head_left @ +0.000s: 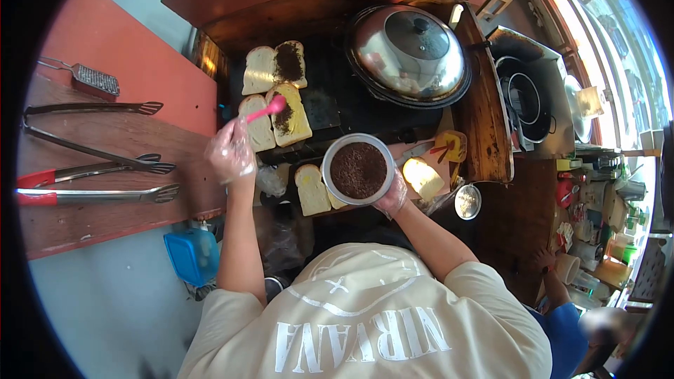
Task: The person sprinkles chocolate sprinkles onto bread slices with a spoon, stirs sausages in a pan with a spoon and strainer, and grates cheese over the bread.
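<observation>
My left hand point(232, 152), in a clear plastic glove, grips a pink spoon point(265, 109). The spoon's head is over a bread slice with a yellow spread point(298, 126), which has dark brown sprinkles on part of it. Beside it lies a plain slice point(258, 123). Behind these are another plain slice point(259, 70) and a slice covered with dark sprinkles point(288, 63). My right hand point(394, 197), also gloved, holds a round tub point(327, 181) of brown sprinkles point(358, 169) from its right side. More bread point(311, 189) lies just left of the tub.
A lidded round pan point(409, 56) stands at the back right. Several tongs point(105, 195) and a grater point(96, 82) lie on the wooden counter at left. A block of yellow spread point(423, 177) and a small bowl point(467, 201) are at right. Another person's arm point(554, 284) shows at lower right.
</observation>
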{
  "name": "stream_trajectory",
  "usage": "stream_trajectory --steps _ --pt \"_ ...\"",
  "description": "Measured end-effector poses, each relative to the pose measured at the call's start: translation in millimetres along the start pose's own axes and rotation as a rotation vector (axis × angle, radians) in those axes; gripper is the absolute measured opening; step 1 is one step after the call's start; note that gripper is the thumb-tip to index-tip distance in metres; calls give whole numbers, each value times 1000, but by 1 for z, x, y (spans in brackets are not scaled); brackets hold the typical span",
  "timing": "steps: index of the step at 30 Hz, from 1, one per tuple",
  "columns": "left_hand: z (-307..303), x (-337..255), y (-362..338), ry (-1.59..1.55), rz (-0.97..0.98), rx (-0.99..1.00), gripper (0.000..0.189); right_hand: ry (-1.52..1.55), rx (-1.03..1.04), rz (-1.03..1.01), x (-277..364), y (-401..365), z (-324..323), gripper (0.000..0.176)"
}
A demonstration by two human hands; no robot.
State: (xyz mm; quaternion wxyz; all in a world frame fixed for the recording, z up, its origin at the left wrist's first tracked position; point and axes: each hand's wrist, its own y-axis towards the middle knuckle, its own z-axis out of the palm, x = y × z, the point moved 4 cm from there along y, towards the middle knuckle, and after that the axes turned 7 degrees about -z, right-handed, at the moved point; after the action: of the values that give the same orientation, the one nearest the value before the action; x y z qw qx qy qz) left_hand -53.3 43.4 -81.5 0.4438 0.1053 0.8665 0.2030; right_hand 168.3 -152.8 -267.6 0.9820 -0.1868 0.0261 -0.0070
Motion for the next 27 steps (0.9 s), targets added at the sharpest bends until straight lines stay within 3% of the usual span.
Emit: stream_trajectory --steps 1,3,4,6,7,10,14,17,18,21,22,25,27 --pt "-11 -25 -6 -2 4 7 12 11 1 -14 0 5 -8 46" --pt "-6 -82 -30 40 332 314 10 14 42 -26 0 9 -6 46" --pt "4 -95 -45 -15 422 369 9 11 85 -28 0 11 -2 47" --pt "26 -105 -74 230 596 409 13 -7 146 -11 -3 15 3 48" --pt "33 -114 -82 232 539 455 9 -11 168 -4 -5 18 6 48" --pt "41 -124 -98 289 358 648 18 -31 242 17 -7 26 14 50" --pt "43 -120 -96 266 309 625 24 -49 184 11 -9 27 16 50" --pt "35 -92 -76 71 -86 610 27 -81 214 10 -12 28 17 49" --pt "32 -86 -71 73 -89 602 27 -59 177 23 -13 29 15 49" --pt "26 -55 -64 25 -520 678 28 -36 149 63 -16 32 17 49" --pt "25 -49 -60 25 -521 671 28 -32 153 83 -18 32 21 49" --pt "23 -24 -54 -287 -827 602 24 -34 123 58 -21 33 30 50" --pt "15 -16 -42 -339 -875 548 23 -40 132 63 -20 35 27 48"
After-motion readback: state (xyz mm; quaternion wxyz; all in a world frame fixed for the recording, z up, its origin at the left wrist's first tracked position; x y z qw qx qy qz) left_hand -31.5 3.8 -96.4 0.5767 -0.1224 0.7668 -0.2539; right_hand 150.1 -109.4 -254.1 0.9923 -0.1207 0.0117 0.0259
